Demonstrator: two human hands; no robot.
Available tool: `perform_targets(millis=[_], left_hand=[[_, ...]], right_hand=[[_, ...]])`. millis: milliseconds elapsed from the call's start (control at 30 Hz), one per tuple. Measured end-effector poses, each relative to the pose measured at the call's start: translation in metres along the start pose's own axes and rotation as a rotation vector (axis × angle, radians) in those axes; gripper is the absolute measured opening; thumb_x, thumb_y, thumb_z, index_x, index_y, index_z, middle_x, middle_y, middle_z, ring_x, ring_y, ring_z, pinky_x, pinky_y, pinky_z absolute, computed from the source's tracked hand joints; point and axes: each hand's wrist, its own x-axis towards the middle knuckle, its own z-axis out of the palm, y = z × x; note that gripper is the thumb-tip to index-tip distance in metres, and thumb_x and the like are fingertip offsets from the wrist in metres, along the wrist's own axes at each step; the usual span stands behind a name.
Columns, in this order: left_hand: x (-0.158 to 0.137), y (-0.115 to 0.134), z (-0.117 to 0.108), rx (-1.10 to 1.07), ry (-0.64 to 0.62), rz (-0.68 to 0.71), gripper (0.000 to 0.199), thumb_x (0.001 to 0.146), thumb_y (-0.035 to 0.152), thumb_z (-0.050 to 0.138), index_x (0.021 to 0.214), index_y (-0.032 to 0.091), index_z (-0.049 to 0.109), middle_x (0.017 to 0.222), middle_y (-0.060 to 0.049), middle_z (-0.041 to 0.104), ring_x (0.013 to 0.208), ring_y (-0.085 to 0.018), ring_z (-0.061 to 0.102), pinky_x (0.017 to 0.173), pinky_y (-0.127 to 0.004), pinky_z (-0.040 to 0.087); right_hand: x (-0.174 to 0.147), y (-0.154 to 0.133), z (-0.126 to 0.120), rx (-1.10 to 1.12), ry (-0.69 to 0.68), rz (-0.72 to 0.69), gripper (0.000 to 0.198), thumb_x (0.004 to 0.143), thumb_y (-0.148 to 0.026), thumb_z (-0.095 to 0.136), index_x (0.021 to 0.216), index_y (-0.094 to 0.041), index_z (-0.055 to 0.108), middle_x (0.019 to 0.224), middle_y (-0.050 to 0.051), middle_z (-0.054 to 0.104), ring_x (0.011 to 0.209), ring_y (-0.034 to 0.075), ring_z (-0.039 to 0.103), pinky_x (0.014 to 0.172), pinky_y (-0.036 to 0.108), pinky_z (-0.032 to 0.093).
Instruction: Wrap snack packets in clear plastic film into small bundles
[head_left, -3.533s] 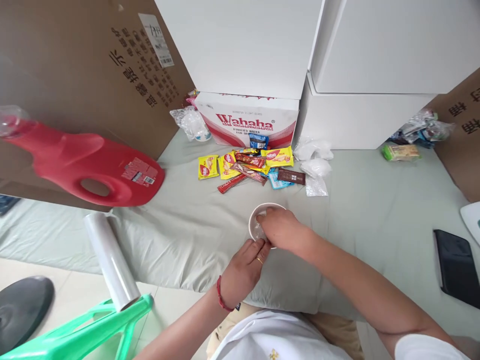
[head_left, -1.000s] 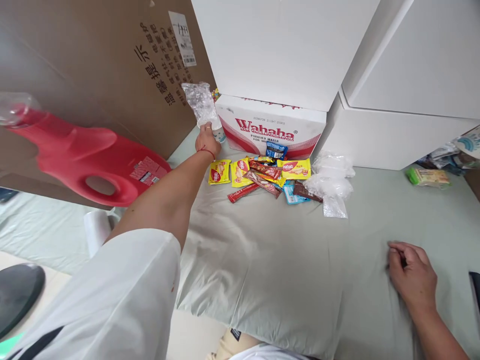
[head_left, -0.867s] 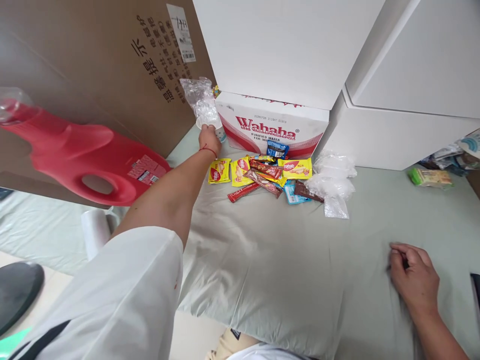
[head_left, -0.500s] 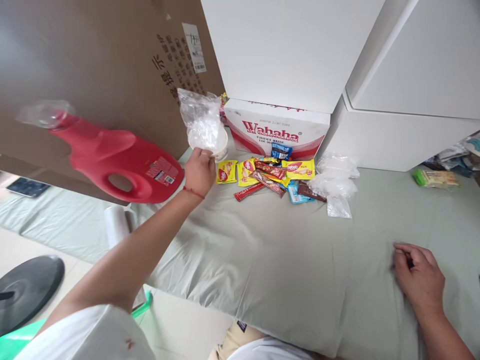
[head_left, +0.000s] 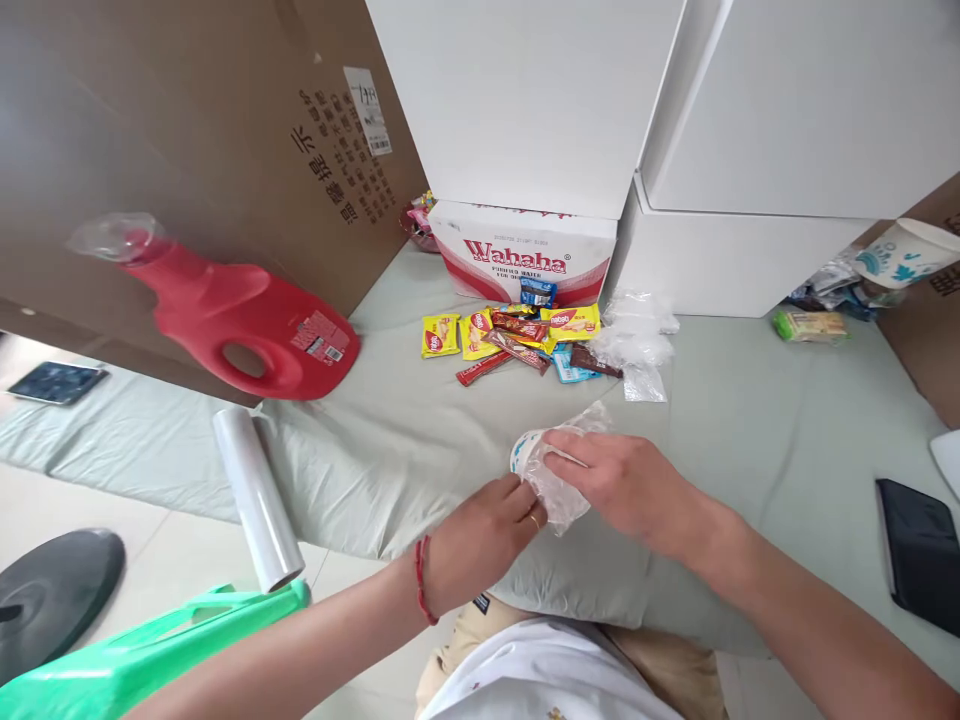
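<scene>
Where left hand (head_left: 487, 540) and right hand (head_left: 622, 487) converge, a cup (head_left: 523, 453) lies between them.

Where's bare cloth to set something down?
Widest: between the right hand and the black phone, nearer than the green packet. Another: between the red jug and the cup. Crowded: in front of the Wahaha box, with the snack pile and clear bags beside it.

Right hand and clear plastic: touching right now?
Touching: the head view shows the right hand lying against the clear plastic with no gap.
</scene>
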Motion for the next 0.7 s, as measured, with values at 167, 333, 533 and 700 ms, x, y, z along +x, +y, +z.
perform_targets(millis=[167, 333, 533, 700], left_hand=[[0.002, 0.007, 0.005, 0.023, 0.069, 0.016, 0.017, 0.097, 0.005, 0.046, 0.104, 0.014, 0.059, 0.094, -0.007, 0.061, 0.079, -0.017, 0.055, 0.068, -0.028, 0.050], [0.001, 0.005, 0.010, 0.035, 0.197, 0.031, 0.014, 0.099, 0.008, 0.047, 0.099, 0.013, 0.059, 0.088, -0.005, 0.057, 0.074, -0.016, 0.051, 0.063, -0.026, 0.046], [0.003, 0.008, 0.013, 0.084, 0.205, 0.131, 0.014, 0.097, 0.005, 0.051, 0.094, 0.013, 0.063, 0.086, -0.007, 0.059, 0.074, -0.017, 0.052, 0.063, -0.029, 0.047], [0.001, 0.006, 0.017, 0.074, 0.180, 0.124, 0.018, 0.098, 0.006, 0.049, 0.091, 0.013, 0.065, 0.091, -0.009, 0.063, 0.078, -0.018, 0.056, 0.066, -0.030, 0.051]], right_hand=[[0.013, -0.012, 0.009, -0.173, -0.358, 0.192, 0.050, 0.089, -0.004, 0.051, 0.135, -0.020, 0.056, 0.149, 0.013, 0.054, 0.076, 0.016, 0.070, 0.052, 0.026, 0.048], [0.015, -0.020, 0.018, -0.135, -0.422, 0.253, 0.041, 0.093, -0.004, 0.043, 0.128, -0.019, 0.059, 0.140, 0.015, 0.059, 0.083, 0.021, 0.073, 0.058, 0.029, 0.053], [0.034, -0.015, 0.023, 0.078, -0.574, 0.408, 0.048, 0.088, -0.009, 0.057, 0.136, -0.011, 0.053, 0.126, 0.020, 0.065, 0.098, 0.028, 0.073, 0.075, 0.035, 0.057], [0.036, -0.014, 0.030, 0.125, -0.632, 0.499, 0.042, 0.085, -0.011, 0.060, 0.127, -0.010, 0.062, 0.121, 0.019, 0.067, 0.104, 0.030, 0.071, 0.078, 0.033, 0.056]])
